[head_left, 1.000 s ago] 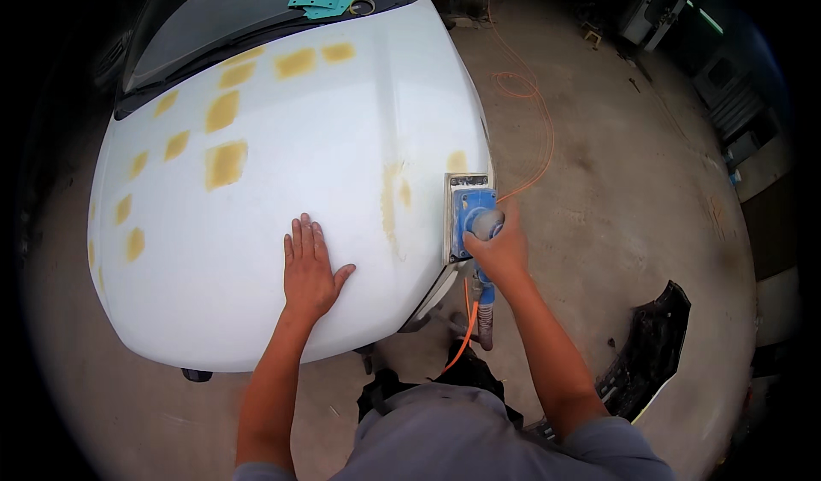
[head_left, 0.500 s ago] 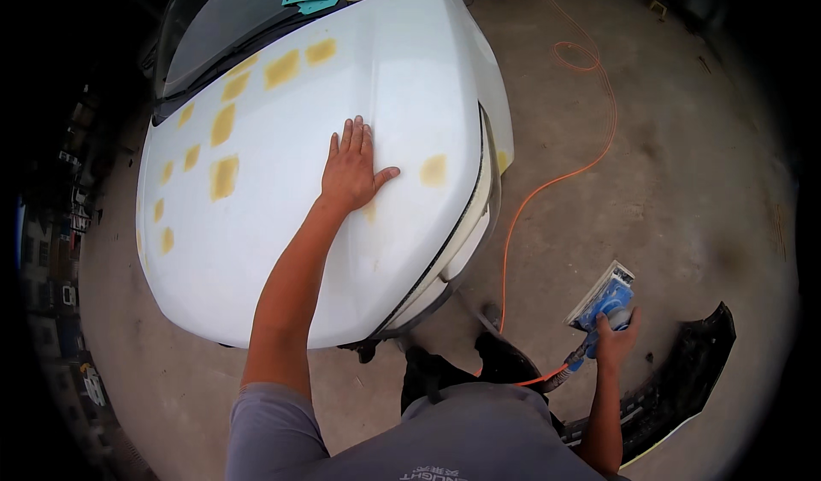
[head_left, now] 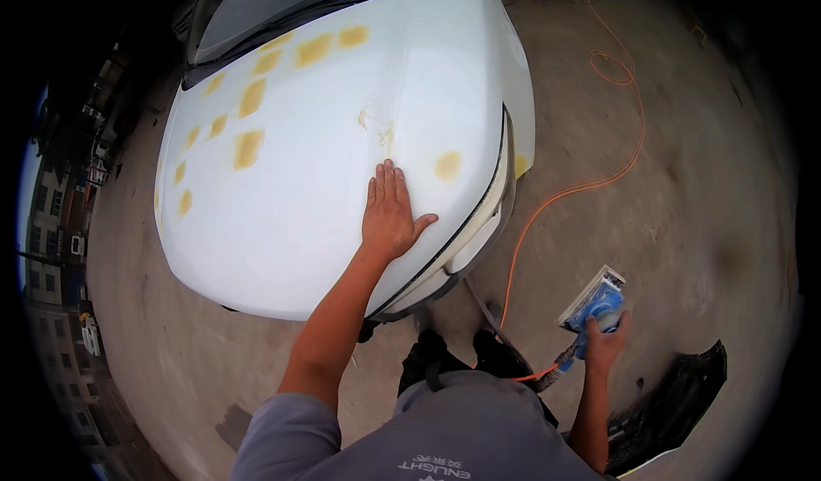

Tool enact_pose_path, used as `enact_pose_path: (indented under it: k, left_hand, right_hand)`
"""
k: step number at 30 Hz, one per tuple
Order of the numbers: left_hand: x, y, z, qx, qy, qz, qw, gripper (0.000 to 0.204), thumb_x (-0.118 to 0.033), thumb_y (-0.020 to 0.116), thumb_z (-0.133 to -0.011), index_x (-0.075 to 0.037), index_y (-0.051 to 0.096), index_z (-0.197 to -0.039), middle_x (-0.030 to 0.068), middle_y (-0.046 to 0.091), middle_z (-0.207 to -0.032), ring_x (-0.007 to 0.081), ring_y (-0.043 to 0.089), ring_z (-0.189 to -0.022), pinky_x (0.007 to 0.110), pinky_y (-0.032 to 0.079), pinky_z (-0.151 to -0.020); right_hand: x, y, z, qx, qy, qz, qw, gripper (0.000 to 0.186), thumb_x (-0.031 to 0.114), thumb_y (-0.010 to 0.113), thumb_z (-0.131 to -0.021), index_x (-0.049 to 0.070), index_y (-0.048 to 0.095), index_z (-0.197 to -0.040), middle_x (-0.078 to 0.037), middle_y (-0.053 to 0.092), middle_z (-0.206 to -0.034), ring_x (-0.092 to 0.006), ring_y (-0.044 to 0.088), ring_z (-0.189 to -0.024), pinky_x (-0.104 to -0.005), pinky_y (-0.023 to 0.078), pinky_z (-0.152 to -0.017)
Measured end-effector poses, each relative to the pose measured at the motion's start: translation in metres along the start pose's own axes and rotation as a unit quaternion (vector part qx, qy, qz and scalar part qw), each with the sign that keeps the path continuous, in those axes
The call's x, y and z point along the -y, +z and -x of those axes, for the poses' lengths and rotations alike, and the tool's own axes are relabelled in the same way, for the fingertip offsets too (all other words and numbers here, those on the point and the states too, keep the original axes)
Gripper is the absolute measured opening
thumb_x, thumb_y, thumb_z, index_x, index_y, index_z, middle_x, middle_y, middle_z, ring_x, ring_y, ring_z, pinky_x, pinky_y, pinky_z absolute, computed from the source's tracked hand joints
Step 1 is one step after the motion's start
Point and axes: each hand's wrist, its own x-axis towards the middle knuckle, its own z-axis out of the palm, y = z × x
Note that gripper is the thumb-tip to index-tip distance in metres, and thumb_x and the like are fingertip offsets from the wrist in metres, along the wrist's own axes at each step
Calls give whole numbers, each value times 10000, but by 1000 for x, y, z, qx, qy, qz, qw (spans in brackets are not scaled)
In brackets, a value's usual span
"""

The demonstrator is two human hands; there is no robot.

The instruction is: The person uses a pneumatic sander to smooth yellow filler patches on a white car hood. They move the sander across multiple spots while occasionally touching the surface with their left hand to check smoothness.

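— White hood (head_left: 325, 190), yellow patches; left hand (head_left: 389, 216)?
— Flat on it, fingers spread, near the front edge.
— Right hand (head_left: 604, 344)?
— Closed around blue sander (head_left: 594, 303), low beside the bumper, orange cord (head_left: 590, 182) trailing.

Left hand (head_left: 389, 216) flat on white car hood (head_left: 282, 216); right hand (head_left: 604, 346) grips blue sander (head_left: 594, 303).

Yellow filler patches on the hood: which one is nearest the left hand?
The lone oval patch just right of the left hand, near the hood's edge. The other patches cluster far off toward the windshield.
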Motion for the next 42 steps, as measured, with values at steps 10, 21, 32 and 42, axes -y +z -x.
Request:
enact_pose_path:
  k: [10,21,32,42]
  left_hand:
    - [-34,-12,124,34,-23,28,999,1135,-656,683,-923,184,285,-1573,367,182,-1706,497,168,-1611,557,173,-1310]
    - [-55,-52,-5,26,9,21,999,1111,-723,520,-999,162,239,-1609,358,141,-1722,463,105,-1631,523,145,-1326]
    - [-151,-31,248,91,46,588,802,469,-359,608,-1060,29,649,-1320,275,673,-1279,463,650,-1178,507,513,-1023]
    - [-11,-179,463,-144,-105,499,848,862,-164,814,-879,39,353,-1579,279,512,-1364,461,547,-1224,508,495,-1005]
  right_hand:
    - [34,-8,2,71,-49,-53,995,983,190,906,-751,-155,415,-1530,-331,546,-1485,-400,558,-1387,-427,423,-1169]
    - [43,-23,29,91,-63,-205,972,1004,133,888,-791,-154,327,-1573,-292,422,-1587,-354,460,-1456,-413,348,-1216]
    - [168,-76,188,116,-114,-322,933,1003,99,844,-847,-132,235,-1609,-263,421,-1563,-311,488,-1387,-415,410,-1168]
    - [279,35,420,332,-275,-228,873,958,158,903,-803,-188,349,-1504,-179,557,-1329,-215,542,-1199,-359,479,-1043]
